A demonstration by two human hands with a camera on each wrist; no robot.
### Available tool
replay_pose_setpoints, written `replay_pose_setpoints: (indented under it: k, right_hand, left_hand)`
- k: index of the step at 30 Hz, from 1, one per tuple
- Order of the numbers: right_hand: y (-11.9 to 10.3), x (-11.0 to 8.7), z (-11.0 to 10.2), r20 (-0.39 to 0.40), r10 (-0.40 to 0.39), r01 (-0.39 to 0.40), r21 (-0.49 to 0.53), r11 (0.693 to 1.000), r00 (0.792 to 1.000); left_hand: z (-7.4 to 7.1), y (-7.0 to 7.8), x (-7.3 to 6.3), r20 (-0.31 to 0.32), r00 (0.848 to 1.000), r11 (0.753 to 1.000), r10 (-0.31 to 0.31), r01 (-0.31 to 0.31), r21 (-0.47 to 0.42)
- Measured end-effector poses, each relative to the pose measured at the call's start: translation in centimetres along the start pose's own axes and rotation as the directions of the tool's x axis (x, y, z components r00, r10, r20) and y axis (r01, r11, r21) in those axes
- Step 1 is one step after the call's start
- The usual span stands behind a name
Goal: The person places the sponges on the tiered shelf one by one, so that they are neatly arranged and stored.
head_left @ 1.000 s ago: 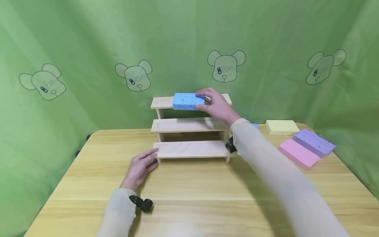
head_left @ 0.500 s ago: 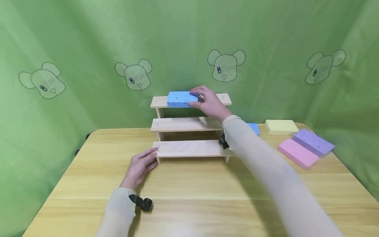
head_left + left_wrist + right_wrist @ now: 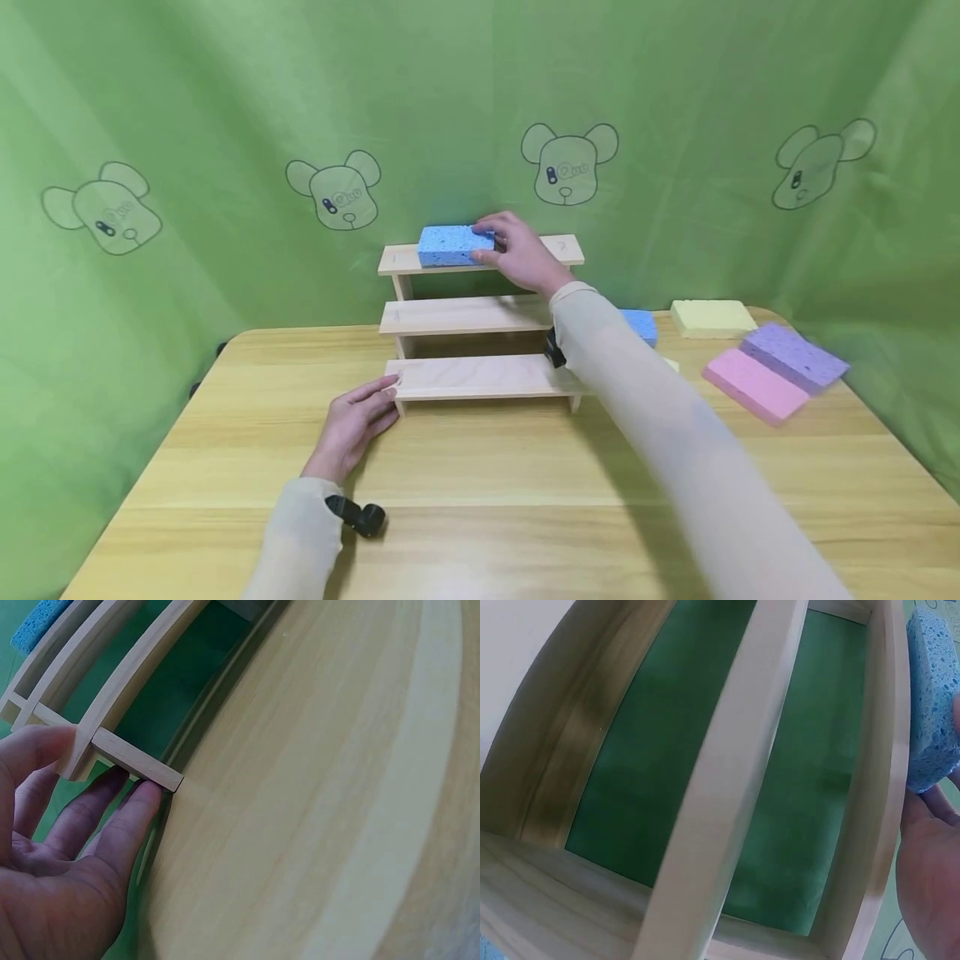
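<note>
A three-step wooden shelf [image 3: 480, 375] stands at the back of the table. On its top step sits a blue speckled sponge [image 3: 447, 247], left of the middle. My right hand [image 3: 527, 258] pinches the sponge's right end between thumb and fingers. The right wrist view shows the same sponge [image 3: 931, 697] along the top board's edge, with part of the hand [image 3: 934, 877] below it. My left hand [image 3: 351, 429] holds the bottom step's left end. In the left wrist view its thumb lies at the board's end and its fingertips [image 3: 146, 796] touch the short leg.
To the right lie a pale yellow sponge [image 3: 712, 320], a purple sponge [image 3: 797, 357] and a pink sponge [image 3: 756, 387]. Another blue sponge [image 3: 640, 326] is partly hidden by the right sleeve [image 3: 645, 400]. A green curtain [image 3: 450, 100] hangs behind the table [image 3: 195, 467].
My right hand has moved left along the top step with the blue sponge. More of the other blue sponge now shows past the sleeve. My left hand has stayed in place.
</note>
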State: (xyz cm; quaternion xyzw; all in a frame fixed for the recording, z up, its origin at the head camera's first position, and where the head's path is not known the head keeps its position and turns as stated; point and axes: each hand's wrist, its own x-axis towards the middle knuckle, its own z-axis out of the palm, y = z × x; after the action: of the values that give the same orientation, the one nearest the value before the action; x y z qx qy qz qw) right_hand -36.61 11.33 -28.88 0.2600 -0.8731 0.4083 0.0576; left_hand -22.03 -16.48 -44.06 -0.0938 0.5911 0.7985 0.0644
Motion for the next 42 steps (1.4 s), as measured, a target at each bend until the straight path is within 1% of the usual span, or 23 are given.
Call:
replay_pose_setpoints:
  k: [6, 13, 17, 20, 24, 27, 29, 32, 34, 35, 38, 42]
  right_hand:
    - [0.1, 0.3, -0.1, 0.034, 0.01, -0.009, -0.039, 0.999, 0.999]
    - [0.2, 0.2, -0.2, 0.039, -0.003, 0.006, -0.081, 0.997, 0.999]
    - [0.6, -0.1, -0.6, 0.026, 0.005, -0.003, -0.069, 0.998, 1.0]
    - [0.9, -0.6, -1.1, -0.003, -0.003, 0.003, 0.001, 1.0, 1.0]
    - [1.1, -1.7, -2.1, -0.037, -0.009, 0.013, 0.103, 0.995, 0.999]
    - [1.3, -2.9, -2.9, -0.051, -0.024, 0.029, 0.117, 0.993, 0.998]
    - [0.9, -3.8, -3.5, -0.058, -0.048, 0.055, 0.121, 0.991, 0.997]
    - [1.4, -4.8, -4.1, -0.082, -0.06, 0.072, 0.147, 0.987, 0.995]
    - [1.9, -5.5, -4.5, -0.096, -0.051, 0.066, 0.158, 0.985, 0.994]
    - [2.6, -5.6, -4.5, -0.103, -0.043, 0.059, 0.165, 0.984, 0.994]
    - [3.5, -6.7, -4.9, -0.104, -0.022, 0.038, 0.159, 0.986, 0.994]
    - [4.0, -8.4, -5.5, -0.104, 0.014, -0.002, 0.117, 0.993, 0.994]
  left_hand:
    - [0.1, 0.0, 0.0, 0.007, 1.0, 1.0, 0.005, -0.005, 0.002]
    - [0.1, -0.1, 0.0, -0.002, 1.0, 1.0, -0.002, 0.002, -0.003]
    - [0.2, -0.3, 0.1, 0.003, 1.0, 1.0, -0.008, 0.008, -0.003]
    - [0.2, -0.3, 0.2, -0.001, 1.0, 1.0, -0.006, 0.006, 0.001]
    - [0.2, -0.2, 0.3, -0.009, 1.0, 1.0, -0.007, 0.007, 0.011]
    - [0.1, -0.2, 0.3, -0.005, 1.0, 1.0, -0.003, 0.003, 0.02]
    - [0.1, -0.2, 0.3, -0.004, 1.0, 1.0, 0.007, -0.007, 0.026]
    - [0.1, -0.1, 0.3, -0.003, 1.0, 0.999, 0.019, -0.019, 0.037]
    - [0.2, -0.1, 0.4, -0.002, 1.0, 0.999, 0.025, -0.025, 0.045]
    - [0.3, -0.1, 0.4, -0.006, 1.0, 0.998, 0.026, -0.026, 0.049]
    - [0.4, -0.1, 0.5, -0.017, 0.999, 0.998, 0.034, -0.033, 0.058]
    - [0.6, -0.1, 0.6, -0.034, 0.999, 0.999, 0.035, -0.034, 0.037]
